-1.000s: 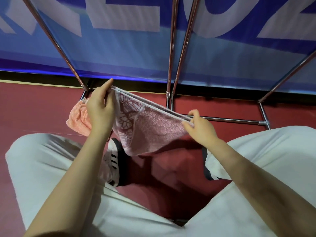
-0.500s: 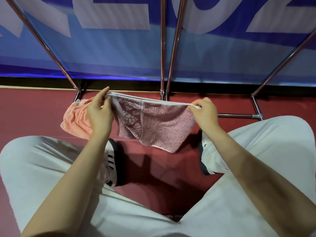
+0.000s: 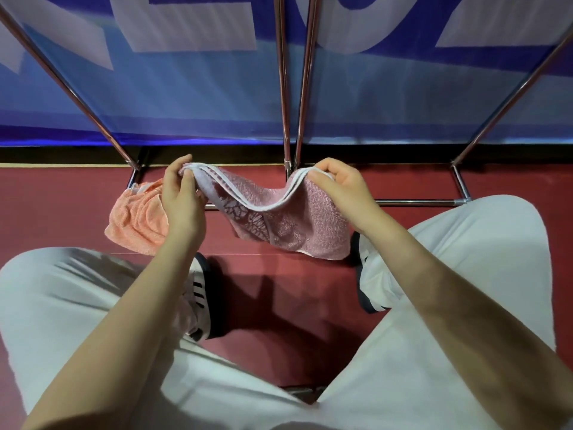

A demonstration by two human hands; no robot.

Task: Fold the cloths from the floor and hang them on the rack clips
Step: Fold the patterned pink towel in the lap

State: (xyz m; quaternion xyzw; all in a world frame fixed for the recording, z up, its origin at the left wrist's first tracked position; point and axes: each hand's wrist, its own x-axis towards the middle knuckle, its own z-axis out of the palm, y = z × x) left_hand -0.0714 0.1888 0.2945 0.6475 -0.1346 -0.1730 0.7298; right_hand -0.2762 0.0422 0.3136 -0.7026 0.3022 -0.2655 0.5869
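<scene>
A pink towel (image 3: 297, 225) with a white hem and a leaf pattern hangs folded double between my hands, above the red floor. My left hand (image 3: 183, 200) pinches its left corner, and my right hand (image 3: 344, 190) pinches the right corner. The top edge sags in the middle. An orange cloth (image 3: 136, 218) lies crumpled on the floor to the left, partly behind my left hand. The chrome rack's legs (image 3: 286, 88) rise in front of me; no clips are in view.
The rack's low crossbar (image 3: 418, 200) runs along the floor behind the towel. A blue banner (image 3: 186, 97) covers the wall behind the rack. My knees in white trousers and my two shoes (image 3: 201, 302) fill the lower view.
My hands have come closer together, so the taut top edge of the towel now sags. The towel sits slightly lower and nearer the rack base.
</scene>
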